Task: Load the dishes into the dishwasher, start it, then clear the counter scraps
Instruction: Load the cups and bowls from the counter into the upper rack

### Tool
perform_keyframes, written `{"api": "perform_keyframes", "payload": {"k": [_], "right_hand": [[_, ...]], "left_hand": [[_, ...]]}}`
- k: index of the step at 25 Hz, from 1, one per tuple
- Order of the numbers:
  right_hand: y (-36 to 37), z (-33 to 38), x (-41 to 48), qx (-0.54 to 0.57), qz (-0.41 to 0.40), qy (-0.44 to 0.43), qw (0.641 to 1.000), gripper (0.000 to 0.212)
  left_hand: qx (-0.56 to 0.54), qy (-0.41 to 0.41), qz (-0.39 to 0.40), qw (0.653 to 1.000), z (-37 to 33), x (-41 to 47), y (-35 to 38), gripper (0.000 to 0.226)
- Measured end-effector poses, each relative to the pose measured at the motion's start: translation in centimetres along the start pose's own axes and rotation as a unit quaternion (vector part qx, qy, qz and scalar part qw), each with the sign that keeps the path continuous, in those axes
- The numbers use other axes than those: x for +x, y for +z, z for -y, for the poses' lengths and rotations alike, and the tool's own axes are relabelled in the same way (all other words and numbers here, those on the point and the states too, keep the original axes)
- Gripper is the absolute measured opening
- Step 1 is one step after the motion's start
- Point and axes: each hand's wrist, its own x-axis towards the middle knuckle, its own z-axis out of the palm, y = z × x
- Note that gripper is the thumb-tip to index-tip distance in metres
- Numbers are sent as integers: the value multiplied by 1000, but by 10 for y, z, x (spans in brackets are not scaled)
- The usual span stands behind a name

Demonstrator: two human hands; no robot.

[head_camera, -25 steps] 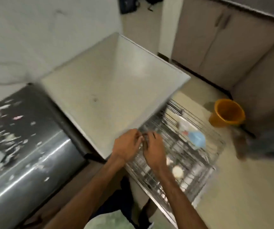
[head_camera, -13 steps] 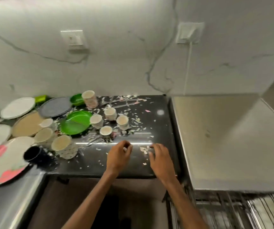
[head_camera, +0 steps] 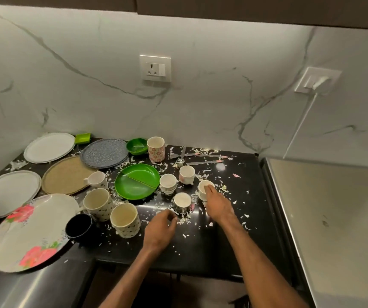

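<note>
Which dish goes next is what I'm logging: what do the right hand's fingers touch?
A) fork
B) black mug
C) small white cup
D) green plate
C: the right hand extends forward, its fingers on the rim of the small white cup.

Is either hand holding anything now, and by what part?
Right hand pinches a small white cup by its rim. Left hand curls beside the nearest small cup; whether it grips cannot be told.

Open scrap-strewn counter (head_camera: 223,245) at front right; small cups (head_camera: 168,182) mid-counter, mugs (head_camera: 125,218) and plates (head_camera: 32,232) densely packed to the left.
</note>
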Motion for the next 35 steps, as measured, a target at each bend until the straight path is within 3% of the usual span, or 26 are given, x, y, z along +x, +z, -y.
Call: {"api": "perform_keyframes", "payload": {"k": [3, 9, 14, 16, 19, 23, 24, 26, 28, 35], "right_hand": [[10, -4, 14, -20, 55, 13, 998, 60], [33, -12, 0, -41, 20, 47, 998, 32], [38, -36, -47, 83, -137, 113, 980, 28], [34, -47, -69, 202, -212, 148, 945, 28], [24, -74, -112, 425, -277, 180, 843, 19], [13, -118, -191, 581, -309, 224, 719, 17], [12, -131, -213, 597, -310, 224, 705, 19], [13, -157, -257, 591, -302, 228, 713, 24], [17, -187, -300, 593, -297, 256, 703, 27], [63, -250, -411, 630, -347, 387, 577, 20]], "left_hand": [[-1, 3, 12, 1000, 1, 10, 5, 10], [-8, -11, 55, 998, 3, 5, 28, 12], [-47, 15, 128, 991, -23, 11, 55, 14], [-161, -15, 178, 971, -46, 11, 70, 24], [-283, -55, 256, 923, -93, 3, 94, 37], [-355, -7, 401, 845, -157, -25, 136, 47], [-351, 10, 431, 831, -172, -35, 147, 49], [-333, 35, 467, 818, -202, -59, 171, 49], [-299, 73, 480, 822, -230, -88, 202, 43], [-162, 304, 494, 799, -269, -183, 300, 50]]}}
